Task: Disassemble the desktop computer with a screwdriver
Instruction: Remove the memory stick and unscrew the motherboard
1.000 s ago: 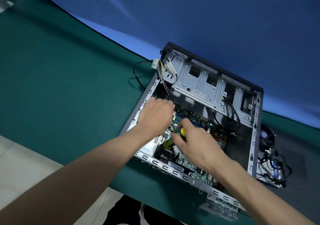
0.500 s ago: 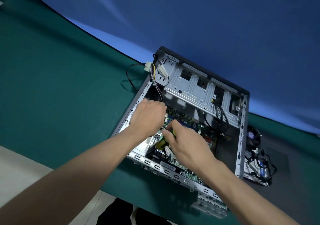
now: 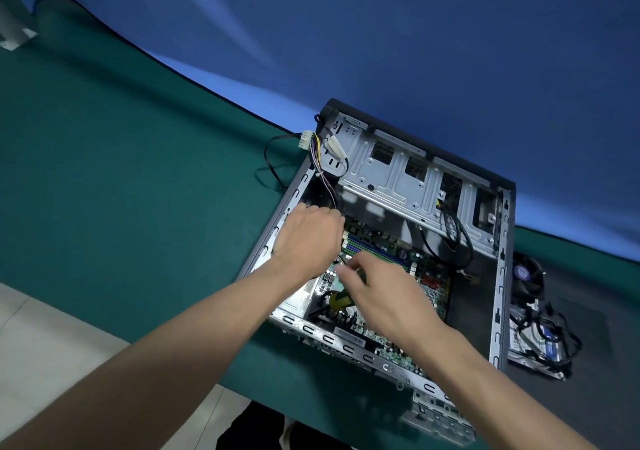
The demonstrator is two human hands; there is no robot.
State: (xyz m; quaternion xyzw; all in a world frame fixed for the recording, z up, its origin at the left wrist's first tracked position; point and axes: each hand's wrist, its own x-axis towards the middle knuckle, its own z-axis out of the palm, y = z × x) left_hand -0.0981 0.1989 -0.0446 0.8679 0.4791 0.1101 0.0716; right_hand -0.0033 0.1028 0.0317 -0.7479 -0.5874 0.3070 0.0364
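An open desktop computer case (image 3: 498, 276) lies on its side on the green mat. Its green motherboard (image 3: 391, 259) is exposed inside. My right hand (image 3: 384, 297) grips a yellow-and-black screwdriver (image 3: 337, 300) over the board's near left part; the tip is hidden. My left hand (image 3: 308, 238) reaches into the case at its left wall, fingers curled down behind the hand, so what they touch is hidden. A silver drive cage (image 3: 408, 176) spans the far side of the case.
A white power connector (image 3: 306, 140) with coloured wires and a black cable hangs over the case's far left corner. A cooler fan (image 3: 528, 275) and a hard drive with cables (image 3: 540, 342) lie right of the case. A metal plate (image 3: 440, 418) sits at the near edge.
The view has shifted slightly. My right hand has turned on the screwdriver, whose handle now shows lower and nearer. My left hand stays at the case's left wall.
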